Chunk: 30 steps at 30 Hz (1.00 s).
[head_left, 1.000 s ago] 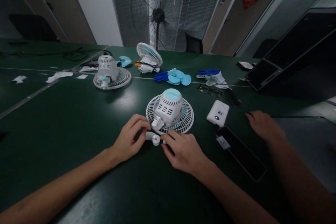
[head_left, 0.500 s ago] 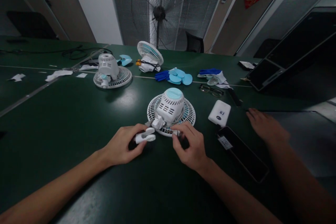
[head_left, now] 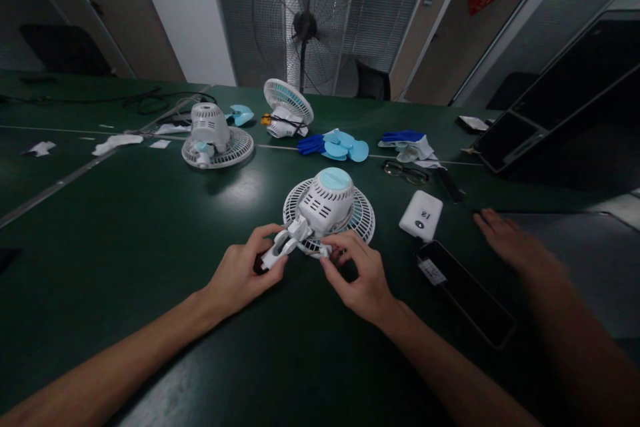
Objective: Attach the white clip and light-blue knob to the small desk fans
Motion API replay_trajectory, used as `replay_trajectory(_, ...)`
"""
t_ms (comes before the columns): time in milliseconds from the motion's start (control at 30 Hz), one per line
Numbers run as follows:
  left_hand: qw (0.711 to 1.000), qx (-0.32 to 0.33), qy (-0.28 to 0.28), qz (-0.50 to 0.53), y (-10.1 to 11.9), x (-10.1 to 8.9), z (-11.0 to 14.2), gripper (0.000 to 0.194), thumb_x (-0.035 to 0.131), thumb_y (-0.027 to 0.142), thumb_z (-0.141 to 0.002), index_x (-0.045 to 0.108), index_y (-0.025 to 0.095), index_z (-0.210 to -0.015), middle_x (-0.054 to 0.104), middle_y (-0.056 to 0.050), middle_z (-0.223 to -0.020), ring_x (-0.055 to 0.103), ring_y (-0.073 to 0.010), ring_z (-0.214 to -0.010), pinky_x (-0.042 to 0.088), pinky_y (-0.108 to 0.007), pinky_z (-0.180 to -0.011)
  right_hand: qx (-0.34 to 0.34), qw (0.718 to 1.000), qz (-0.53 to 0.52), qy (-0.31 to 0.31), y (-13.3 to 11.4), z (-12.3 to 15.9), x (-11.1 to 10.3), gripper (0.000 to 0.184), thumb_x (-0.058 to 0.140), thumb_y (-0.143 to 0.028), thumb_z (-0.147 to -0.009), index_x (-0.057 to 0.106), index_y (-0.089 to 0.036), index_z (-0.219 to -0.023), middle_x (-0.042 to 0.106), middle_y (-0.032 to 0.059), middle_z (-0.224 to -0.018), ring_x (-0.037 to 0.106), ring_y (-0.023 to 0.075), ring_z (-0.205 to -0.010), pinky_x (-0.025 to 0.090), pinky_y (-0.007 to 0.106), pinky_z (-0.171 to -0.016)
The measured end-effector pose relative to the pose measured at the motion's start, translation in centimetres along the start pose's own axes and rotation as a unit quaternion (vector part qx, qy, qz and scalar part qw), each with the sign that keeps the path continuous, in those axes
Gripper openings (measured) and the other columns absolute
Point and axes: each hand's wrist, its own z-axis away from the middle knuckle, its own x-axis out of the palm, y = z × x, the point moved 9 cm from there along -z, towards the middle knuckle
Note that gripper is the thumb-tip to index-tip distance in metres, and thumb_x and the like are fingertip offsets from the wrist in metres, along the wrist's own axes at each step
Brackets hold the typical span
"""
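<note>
A small white fan lies grille down on the dark green table, its blue-capped motor housing upward. My left hand is closed on a white forked bracket, whose prongs meet the joint on the near side of the housing. Whether the two are fastened, I cannot tell. My right hand pinches a small pale part by the near rim of the grille; its exact kind is too small to make out.
A white power bank and a black phone lie to the right, beside another person's hand. Further back are glasses, gloves, blue fan blades and two more fans.
My left hand has turned the bracket and brought its forked end up against the fan's joint. My right hand has shifted slightly left with the small part.
</note>
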Motion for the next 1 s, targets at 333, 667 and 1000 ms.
replay_trajectory(333,0.998,-0.024,0.059,-0.006,0.1,-1.3,-0.1,0.036,0.055,0.035,-0.102,0.053,0.018,-0.134,0.066,0.005,-0.071,0.052,-0.0095,-0.047,0.038,-0.019,-0.047,0.011,1.000,-0.016,0.002,0.0,-0.1,0.1,0.025,0.062,-0.019,-0.097,0.064,-0.023,-0.122,0.065,0.0051,-0.107,0.067,0.0145,-0.083,0.061,0.027,-0.068)
replay_trajectory(667,0.999,0.024,-0.049,-0.003,0.5,0.6,-0.5,0.064,0.059,0.036,-0.100,0.033,0.022,-0.156,0.069,-0.001,-0.094,0.062,-0.0135,-0.062,0.046,-0.023,-0.055,0.012,1.000,-0.003,-0.014,0.3,0.0,0.5,0.026,0.063,-0.019,-0.097,0.064,-0.024,-0.123,0.065,0.0050,-0.110,0.067,0.0140,-0.082,0.060,0.027,-0.068)
replay_trajectory(1000,0.995,0.017,-0.078,0.068,0.0,1.0,-0.4,0.059,0.058,0.036,-0.103,0.038,0.022,-0.156,0.070,-0.002,-0.095,0.062,-0.0137,-0.066,0.049,-0.024,-0.060,0.010,0.998,0.000,0.064,0.5,0.1,-1.0,0.018,0.066,-0.022,-0.099,0.064,-0.023,-0.116,0.065,0.0048,-0.106,0.067,0.0132,-0.078,0.059,0.025,-0.064)
